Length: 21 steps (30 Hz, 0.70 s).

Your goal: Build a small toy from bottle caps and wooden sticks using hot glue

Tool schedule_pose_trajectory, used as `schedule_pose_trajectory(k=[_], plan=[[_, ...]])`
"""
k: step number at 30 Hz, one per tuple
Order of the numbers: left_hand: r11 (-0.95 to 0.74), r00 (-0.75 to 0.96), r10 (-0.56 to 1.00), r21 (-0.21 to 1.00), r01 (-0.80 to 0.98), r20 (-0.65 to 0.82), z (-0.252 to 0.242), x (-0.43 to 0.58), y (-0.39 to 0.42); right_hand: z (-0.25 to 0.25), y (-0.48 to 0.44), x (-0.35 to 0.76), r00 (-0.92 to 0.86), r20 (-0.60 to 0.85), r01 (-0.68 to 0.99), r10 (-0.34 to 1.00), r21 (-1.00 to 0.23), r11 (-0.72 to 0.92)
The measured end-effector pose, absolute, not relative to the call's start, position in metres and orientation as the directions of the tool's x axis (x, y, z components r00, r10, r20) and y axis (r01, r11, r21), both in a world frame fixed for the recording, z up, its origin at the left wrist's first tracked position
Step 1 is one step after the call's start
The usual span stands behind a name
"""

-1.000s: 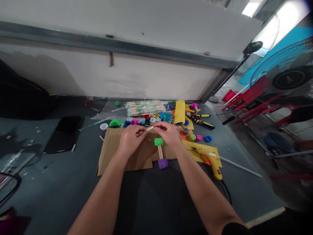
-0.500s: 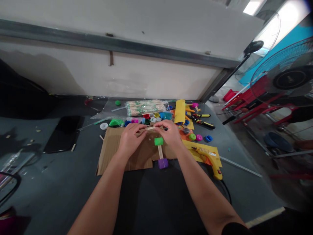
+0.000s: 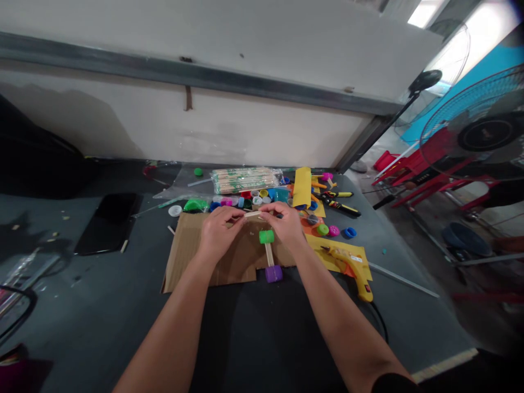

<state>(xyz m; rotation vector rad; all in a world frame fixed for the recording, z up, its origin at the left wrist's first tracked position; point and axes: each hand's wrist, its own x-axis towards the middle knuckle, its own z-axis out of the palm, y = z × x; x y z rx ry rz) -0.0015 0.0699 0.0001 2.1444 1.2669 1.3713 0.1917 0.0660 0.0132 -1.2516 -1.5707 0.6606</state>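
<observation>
My left hand and my right hand pinch the two ends of a short pale wooden stick, held level above a piece of brown cardboard. It may be more than one stick side by side; I cannot tell. Between my forearms lies a joined piece: a green bottle cap and a purple bottle cap linked by short wooden sticks. The purple end reaches past the cardboard's near edge.
Behind my hands lie wrapped chopsticks and several coloured caps. On the right are a yellow glue gun, pliers and a clear glue stick. A black phone lies left. A fan stands beyond the table's right side.
Almost nothing differs. The view has shifted very slightly, and both hands keep the wooden stick in nearly the same place.
</observation>
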Motion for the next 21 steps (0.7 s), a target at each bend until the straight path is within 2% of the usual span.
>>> schedule_pose_trajectory(k=[5, 10, 16, 21], plan=[[-0.589, 0.150, 0.779, 0.628, 0.508, 0.609, 0.0014, -0.0004, 0.0698, 0.0117, 0.0656, 0.1908, 0.027, 0.344, 0.389, 0.939, -0.869, 0.307], [-0.527, 0.125, 0.838, 0.728, 0.438, 0.532, -0.0014, -0.0002, 0.0706, 0.0110, 0.0653, 0.1895, 0.052, 0.309, 0.351, 0.950, -0.896, 0.272], [-0.452, 0.112, 0.890, 0.819, 0.353, 0.443, -0.0069, -0.0004, 0.0730, 0.0151, 0.0661, 0.1893, 0.190, 0.113, 0.096, 0.975, -0.991, 0.097], [-0.344, 0.051, 0.935, 0.863, 0.371, 0.351, -0.0045, -0.0015, 0.0727, 0.0182, 0.0696, 0.1896, 0.269, 0.064, -0.069, 0.961, -0.994, 0.086]])
